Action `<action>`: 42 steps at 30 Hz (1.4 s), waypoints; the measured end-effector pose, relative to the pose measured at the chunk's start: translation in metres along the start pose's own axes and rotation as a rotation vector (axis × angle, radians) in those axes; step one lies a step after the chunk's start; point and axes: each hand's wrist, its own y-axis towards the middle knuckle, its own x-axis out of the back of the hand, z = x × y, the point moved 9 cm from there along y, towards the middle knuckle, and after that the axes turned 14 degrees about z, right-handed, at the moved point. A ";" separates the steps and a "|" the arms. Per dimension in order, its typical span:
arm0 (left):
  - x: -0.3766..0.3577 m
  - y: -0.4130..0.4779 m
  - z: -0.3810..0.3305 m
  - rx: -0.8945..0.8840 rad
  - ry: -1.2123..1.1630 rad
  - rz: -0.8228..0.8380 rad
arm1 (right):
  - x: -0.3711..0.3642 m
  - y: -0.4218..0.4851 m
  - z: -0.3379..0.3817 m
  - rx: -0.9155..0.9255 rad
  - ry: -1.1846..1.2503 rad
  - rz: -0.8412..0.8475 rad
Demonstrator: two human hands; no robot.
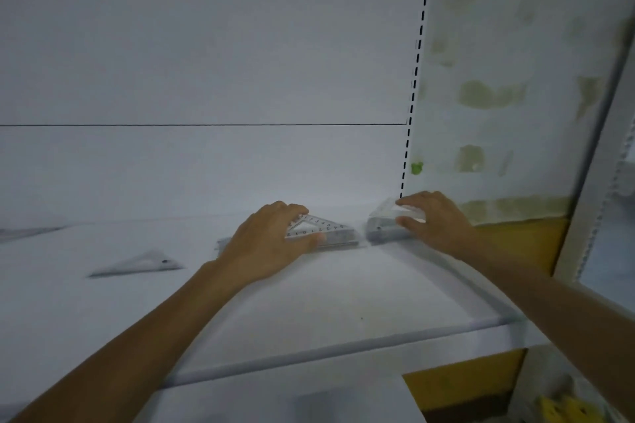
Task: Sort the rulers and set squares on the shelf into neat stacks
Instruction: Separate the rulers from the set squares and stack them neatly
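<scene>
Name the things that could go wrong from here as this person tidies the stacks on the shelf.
1. The left hand holds the set-square stack close beside the clear pile gripped by the right hand; squaring one might knock the other askew.
2. The loose set square far left on the shelf blends into the white surface and may be overlooked.

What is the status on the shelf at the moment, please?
Left hand grips the set square stack. Right hand grips the corner stack beside it. One loose set square lies apart to the left. Nothing blocks either hand.
</scene>
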 end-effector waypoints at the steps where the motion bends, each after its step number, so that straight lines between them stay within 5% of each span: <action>1: 0.000 -0.001 0.000 0.021 -0.007 -0.020 | 0.001 0.005 -0.002 0.024 0.023 0.006; 11: 0.002 -0.012 -0.007 0.145 -0.032 -0.142 | -0.025 0.028 -0.002 0.180 -0.002 0.270; 19: 0.008 -0.028 0.002 0.199 -0.011 -0.167 | -0.018 0.022 0.008 0.214 -0.037 0.139; 31: 0.055 -0.110 0.091 0.317 -0.008 -0.188 | -0.044 -0.005 0.185 0.516 0.064 -0.047; 42: 0.115 -0.147 0.198 0.350 -0.031 -0.105 | -0.110 -0.023 0.308 0.407 0.041 0.172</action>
